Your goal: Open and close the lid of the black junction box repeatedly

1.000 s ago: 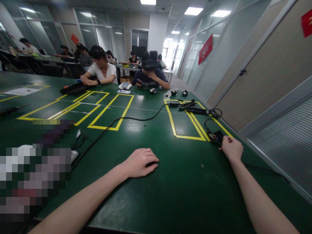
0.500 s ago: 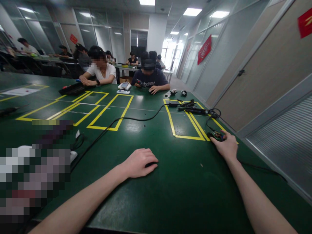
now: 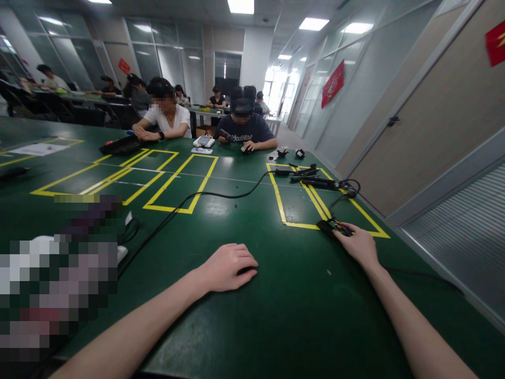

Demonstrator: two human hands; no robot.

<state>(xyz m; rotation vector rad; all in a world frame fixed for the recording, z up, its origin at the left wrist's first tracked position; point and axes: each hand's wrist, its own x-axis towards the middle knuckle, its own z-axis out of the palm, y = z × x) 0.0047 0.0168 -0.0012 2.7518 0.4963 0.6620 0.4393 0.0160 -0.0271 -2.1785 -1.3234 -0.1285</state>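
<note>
My left hand (image 3: 226, 268) rests on the green table (image 3: 276, 316), fingers curled loosely downward, and a dark shape shows under the fingertips that I cannot make out. My right hand (image 3: 357, 245) reaches forward at the right and grips a small black device (image 3: 331, 227) with coloured wires, at the near edge of a yellow-taped rectangle (image 3: 300, 202). A black cable runs from that device to the far side.
A long black cable (image 3: 189, 202) crosses the table towards black tools (image 3: 315, 179) in the taped area. Other yellow rectangles (image 3: 181, 181) lie to the left. Two people (image 3: 205, 123) sit at the far end. A blurred-out area covers the near left. A wall runs along the right.
My right hand has slid left and slightly nearer, dragging the small black device with it. My left hand has stayed in place.
</note>
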